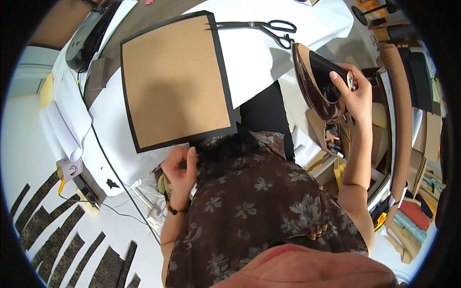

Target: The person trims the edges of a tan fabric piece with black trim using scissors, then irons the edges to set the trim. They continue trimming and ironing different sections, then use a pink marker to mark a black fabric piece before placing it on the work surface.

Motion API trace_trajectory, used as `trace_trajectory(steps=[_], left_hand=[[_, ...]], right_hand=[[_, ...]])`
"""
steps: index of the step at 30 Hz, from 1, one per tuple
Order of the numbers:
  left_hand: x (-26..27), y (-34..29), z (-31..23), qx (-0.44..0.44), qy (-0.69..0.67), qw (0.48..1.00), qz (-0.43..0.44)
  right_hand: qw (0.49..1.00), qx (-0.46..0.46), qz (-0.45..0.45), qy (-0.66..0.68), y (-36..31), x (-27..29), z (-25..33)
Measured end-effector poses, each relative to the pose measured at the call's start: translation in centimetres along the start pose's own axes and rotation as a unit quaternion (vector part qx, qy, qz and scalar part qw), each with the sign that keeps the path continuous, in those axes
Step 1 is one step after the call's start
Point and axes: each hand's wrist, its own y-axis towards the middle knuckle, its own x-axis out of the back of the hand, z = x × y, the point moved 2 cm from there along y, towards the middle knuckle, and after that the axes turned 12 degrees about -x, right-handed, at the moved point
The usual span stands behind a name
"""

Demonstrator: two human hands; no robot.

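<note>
My right hand [354,93] grips the handle of a copper and black clothes iron [317,81], held up in the air off the right side of the white-covered table [269,53], its soleplate turned to the left. My left hand [180,168] pinches the near edge of a black fabric piece [132,113] lying flat on the table. A brown cardboard sheet [175,79] lies on that black fabric, leaving a narrow black border all round.
Black scissors [269,28] lie on the table beyond the cardboard. A second dark iron [89,33] rests at the table's far left, its cord [108,161] running down. Patterned dark fabric strips [57,240] lie on the floor lower left. Fabric rolls and boxes [413,216] stand at the right.
</note>
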Motion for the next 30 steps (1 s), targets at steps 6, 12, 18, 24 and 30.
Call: trace_trajectory(steps=[6, 12, 18, 24, 30], left_hand=[[-6.2, 0.9, 1.2, 0.278, -0.466, 0.819, -0.188], [-5.8, 0.7, 2.9, 0.187, -0.513, 0.801, -0.247], [-2.3, -1.1, 1.7, 0.126, -0.458, 0.810, -0.343], [2.5, -4.9, 2.8, 0.101, -0.431, 0.813, -0.377], [0.6, -8.8, 5.4, 0.010, -0.657, 0.647, -0.387]], right_hand=[[0.996, 0.067, 0.025, -0.050, 1.7, -2.1, 1.7], [0.890, 0.344, 0.094, -0.284, 6.0, -7.0, 9.3], [0.876, 0.332, 0.062, -0.344, 10.1, -11.2, 12.8], [0.910, 0.281, 0.001, -0.306, 15.9, -11.5, 12.2], [0.935, 0.278, 0.025, -0.220, 13.6, -8.0, 11.4]])
